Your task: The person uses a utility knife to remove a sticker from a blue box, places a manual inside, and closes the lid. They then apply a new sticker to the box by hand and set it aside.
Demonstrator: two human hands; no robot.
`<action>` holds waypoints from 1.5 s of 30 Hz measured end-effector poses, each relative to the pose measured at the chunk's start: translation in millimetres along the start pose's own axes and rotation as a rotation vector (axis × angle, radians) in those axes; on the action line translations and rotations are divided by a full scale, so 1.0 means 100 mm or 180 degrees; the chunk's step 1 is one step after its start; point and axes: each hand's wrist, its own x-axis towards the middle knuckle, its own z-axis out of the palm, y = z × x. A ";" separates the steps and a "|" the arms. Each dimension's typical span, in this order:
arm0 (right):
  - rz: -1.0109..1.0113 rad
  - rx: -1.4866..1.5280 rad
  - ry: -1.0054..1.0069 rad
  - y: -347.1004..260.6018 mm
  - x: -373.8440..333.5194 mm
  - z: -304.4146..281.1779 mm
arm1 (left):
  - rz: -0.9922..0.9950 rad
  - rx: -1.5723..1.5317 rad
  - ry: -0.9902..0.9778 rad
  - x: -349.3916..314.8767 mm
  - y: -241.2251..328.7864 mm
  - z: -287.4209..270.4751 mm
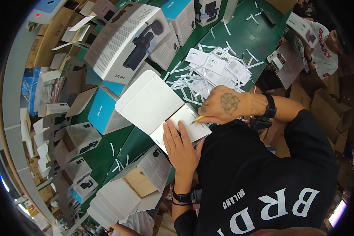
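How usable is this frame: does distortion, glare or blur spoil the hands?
Head view, middle: left hand, right hand and open white box look well lit and readable; head view, left side: the pale metal rail bows with the fisheye; head view, lower left: a light strip looks blown out; head view, corners: black.

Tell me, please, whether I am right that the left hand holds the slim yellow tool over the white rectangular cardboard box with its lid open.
Not quite: the right hand, not the left hand, holds the slim yellow tool over the white rectangular cardboard box with its lid open, as the head view shows.
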 end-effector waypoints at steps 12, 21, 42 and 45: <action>-0.0216 -0.0272 0.0429 0.09 0.25 0.33 | 0.0009 0.0166 0.0061 -0.09 0.01 -0.08; -0.0680 -0.0394 0.0511 0.04 0.19 0.28 | -0.0012 0.0162 0.0067 -0.15 -0.02 -0.07; 0.0109 -0.0120 -0.0052 -0.62 1.02 0.74 | 0.0251 -0.0041 0.1488 -0.40 -0.24 0.27; 0.0105 -0.0316 0.0001 -0.68 1.05 0.79 | 0.0258 -0.0025 0.1522 -0.40 -0.26 0.25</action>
